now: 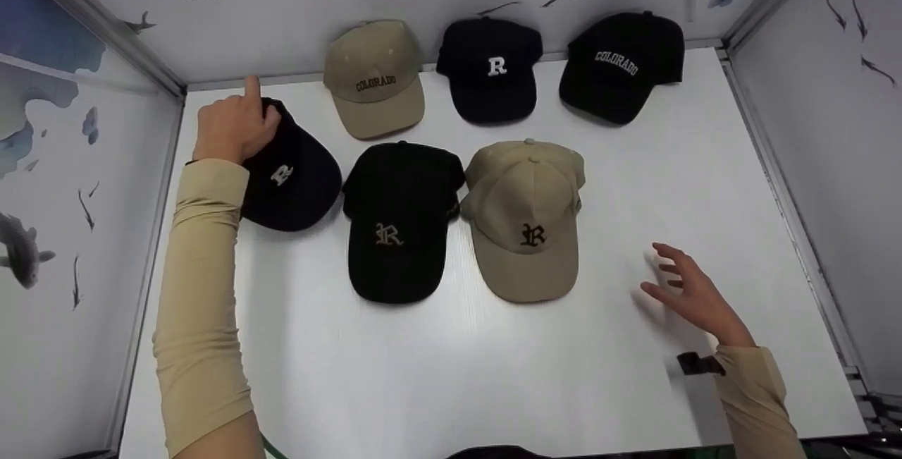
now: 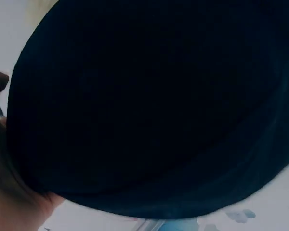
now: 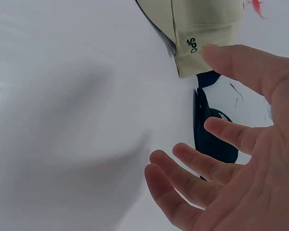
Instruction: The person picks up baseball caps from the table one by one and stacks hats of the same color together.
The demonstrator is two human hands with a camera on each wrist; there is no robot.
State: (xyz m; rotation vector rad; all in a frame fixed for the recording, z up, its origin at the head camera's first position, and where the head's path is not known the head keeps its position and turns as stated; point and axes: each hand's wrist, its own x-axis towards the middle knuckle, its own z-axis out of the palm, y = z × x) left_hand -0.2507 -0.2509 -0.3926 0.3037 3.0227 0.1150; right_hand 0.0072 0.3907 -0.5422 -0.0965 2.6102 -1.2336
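At the left of the head view, my left hand (image 1: 236, 124) holds a navy cap (image 1: 299, 177) with a white R by its back edge. The thumb lies against the cap and one finger points away toward the back wall. Dark cloth of this cap fills most of the left wrist view, with part of the hand at its left edge. My right hand (image 1: 697, 300) hovers over the white table at the right, fingers spread and lightly bent, holding nothing. Nearest to it are beige caps (image 1: 525, 261) with a dark R, one nested over another.
A black cap (image 1: 398, 261) with a gothic R lies between the navy cap and the beige pair. Along the back wall sit a beige Colorado cap (image 1: 377, 110), a navy R cap (image 1: 493, 96) and a black Colorado cap (image 1: 616, 85). Printed panels enclose the table (image 1: 437, 374).
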